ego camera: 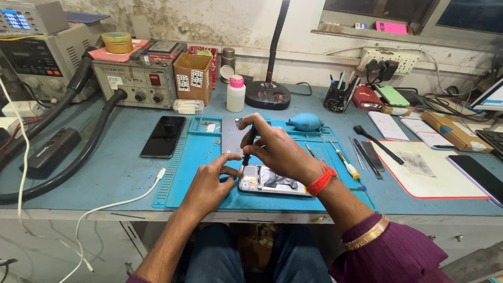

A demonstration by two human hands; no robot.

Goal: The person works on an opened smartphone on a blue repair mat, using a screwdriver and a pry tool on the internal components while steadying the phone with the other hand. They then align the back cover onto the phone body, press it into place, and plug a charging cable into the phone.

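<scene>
On the blue silicone work mat (pixel 199 173), front centre of the bench: opened smartphone with its back cover off (pixel 272 181), lying flat, circuit board and dark ribbon parts exposed.
Right hand (pixel 277 149): above the opened smartphone, fingers closed narrowly around the top of a slim black screwdriver (pixel 248 147); red thread band on the wrist.
Screwdriver: held nearly upright, tip down at the phone's upper left corner.
Left hand (pixel 209 183): at the phone's left edge, thumb and forefinger pinched close together around the lower shaft of the screwdriver; palm resting on the mat.
Behind the phone: grey flat back panel (pixel 230 133) lying on the mat, partly hidden by the right hand.
Far side of the mat: teal rubber air-blower bulb (pixel 305 121); white plastic bottle with pink cap (pixel 236 94) beyond it to the left.
Right of the phone: yellow-handled small screwdriver (pixel 346 163) and a row of thin metal tweezers and pry tools (pixel 367 154), lying clear of the hands.
Left of the mat: black smartphone, screen dark (pixel 163 136), flat on the bench; white cable (pixel 126 202) running to the mat's left edge.
Obstruction: both hands cover the phone's upper left area; the contact point of the tip cannot be made out.
</scene>
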